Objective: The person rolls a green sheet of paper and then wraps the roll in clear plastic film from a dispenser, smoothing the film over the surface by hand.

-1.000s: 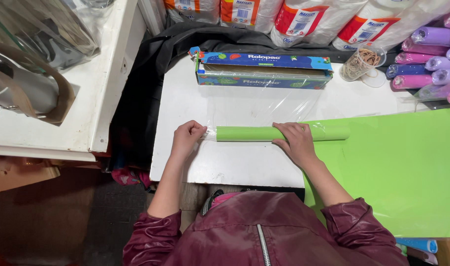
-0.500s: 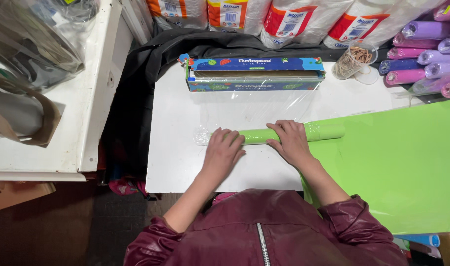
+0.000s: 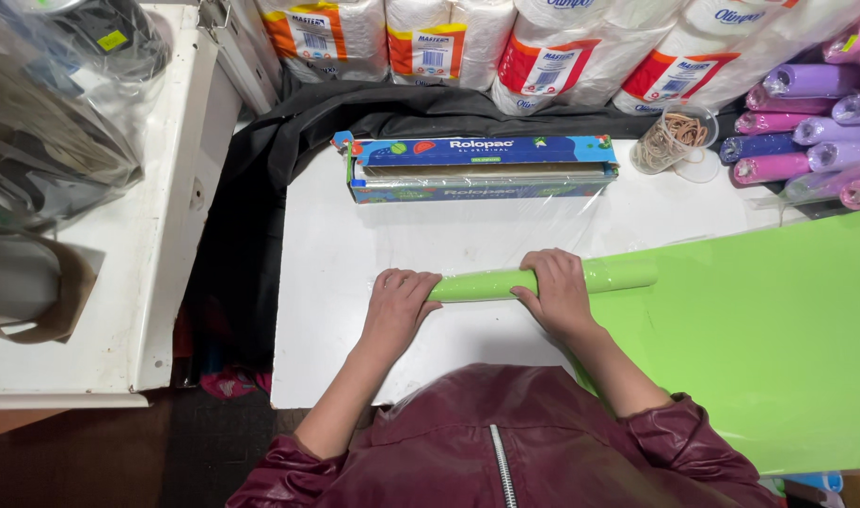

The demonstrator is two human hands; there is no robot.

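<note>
Both hands lie on the green paper roll (image 3: 486, 283) in the middle of the frame. My left hand (image 3: 399, 309) rests flat and open on the left end of the roll, fingers spread, not closed around it. My right hand (image 3: 557, 293) presses from above near the middle, fingers curved over the top, palm down, without a full grasp. The roll lies crosswise on the white table (image 3: 326, 282), on a sheet of clear film (image 3: 505, 226) that comes from the blue dispenser box (image 3: 477, 167) in the upper centre. At the right the roll touches the large green sheet (image 3: 778, 348).

To do this step well, I judge that both palms should press evenly and move together, so that the roll stays straight and the film goes on without wrinkles.

Farther out, a clear cup of rubber bands (image 3: 673, 139) stands at the upper right, beside wrapped purple and pink rolls (image 3: 806, 132), and white packages (image 3: 562, 47) line the top.
</note>
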